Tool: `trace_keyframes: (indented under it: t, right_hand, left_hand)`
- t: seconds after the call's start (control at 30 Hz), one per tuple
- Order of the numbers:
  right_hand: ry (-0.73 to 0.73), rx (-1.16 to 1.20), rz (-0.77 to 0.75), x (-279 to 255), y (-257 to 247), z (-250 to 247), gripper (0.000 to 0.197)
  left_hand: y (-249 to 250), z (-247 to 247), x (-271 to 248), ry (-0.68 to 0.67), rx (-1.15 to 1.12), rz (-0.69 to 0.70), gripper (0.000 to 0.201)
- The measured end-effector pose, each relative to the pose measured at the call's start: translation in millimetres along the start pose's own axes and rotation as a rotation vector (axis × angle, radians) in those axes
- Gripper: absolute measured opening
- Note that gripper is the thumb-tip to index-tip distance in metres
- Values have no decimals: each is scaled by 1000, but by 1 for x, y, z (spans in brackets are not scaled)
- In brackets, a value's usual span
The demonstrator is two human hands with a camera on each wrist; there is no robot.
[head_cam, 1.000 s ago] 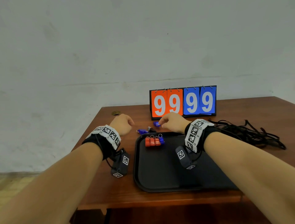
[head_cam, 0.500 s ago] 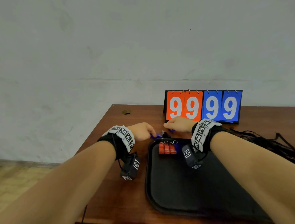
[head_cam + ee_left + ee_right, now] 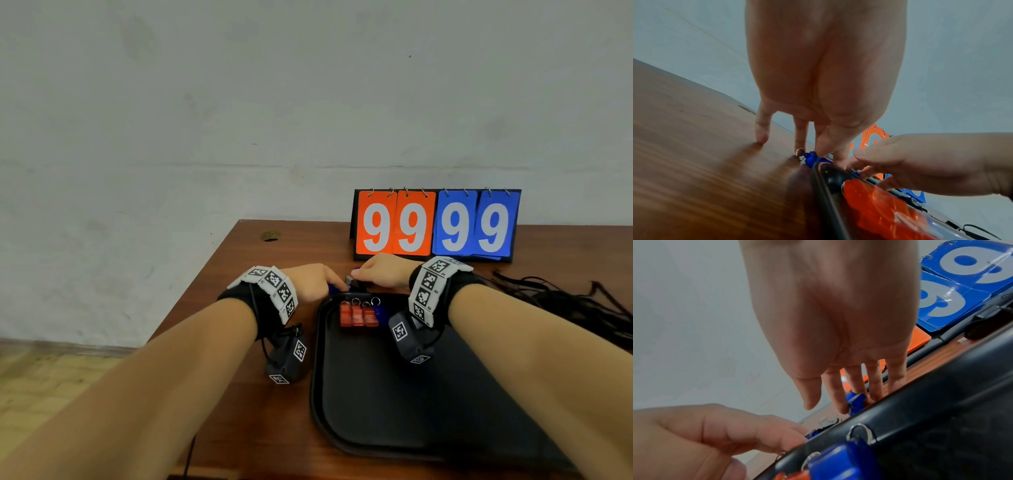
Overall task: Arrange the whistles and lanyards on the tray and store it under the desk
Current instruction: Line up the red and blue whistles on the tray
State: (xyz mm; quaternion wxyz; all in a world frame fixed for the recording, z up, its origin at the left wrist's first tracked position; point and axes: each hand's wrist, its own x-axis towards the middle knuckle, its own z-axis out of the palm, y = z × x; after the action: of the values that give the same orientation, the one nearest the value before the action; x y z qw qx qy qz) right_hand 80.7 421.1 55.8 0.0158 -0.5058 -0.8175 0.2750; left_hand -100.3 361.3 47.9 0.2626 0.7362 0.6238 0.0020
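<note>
Three red whistles (image 3: 358, 315) lie side by side in the far left corner of the black tray (image 3: 387, 404), their key rings pointing toward the far rim, with one blue whistle (image 3: 379, 311) touching the rightmost of them. Both hands reach just past that far rim onto the wooden desk (image 3: 239, 308). The left hand (image 3: 313, 281) pinches a blue whistle (image 3: 813, 159) between thumb and fingertips on the desk, right against the tray's outer edge; its little finger is down on the wood apart from the others. The right hand (image 3: 385, 270) has its fingers extended downward, and its index and middle fingers (image 3: 835, 395) close on another blue whistle (image 3: 855, 402) just beyond the rim. Between the two hands sits a small dark object, too hidden to identify. A tangle of black lanyards (image 3: 561, 301) lies on the desk to the right of the tray, well apart from the whistles. Behind the hands stands a flip scoreboard (image 3: 435, 224) showing 99 in orange and 99 in blue.
</note>
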Motion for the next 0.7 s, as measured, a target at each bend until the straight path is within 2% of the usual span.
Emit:
trace_keyframes:
  t: [0.17,0.27,0.37,0.5,0.6,0.7]
  right_hand:
    - [62,-10,-19,1,10,0,36]
    - [187,61,-89,-5,15,-2,28]
    - [303,117,-147,-19,18,-7,18]
    - [352,148,-158,-46,19,-18,9]
    - [367,217,-143,-70,17,-26,6]
    - [367,251,-145,-93,17,-32,4]
  left_hand:
    - [1,3,-2,34,2,-1,53]
    - [4,2,-14,84,-38,11,42]
    - [5,0,-23,249,-73,-4,32]
    - [17,-2,-36,460,-148,-35,13]
    - [41,-4,-49,528,-241,-24,8]
    - [65,-2,-58,535,-299,-15,6]
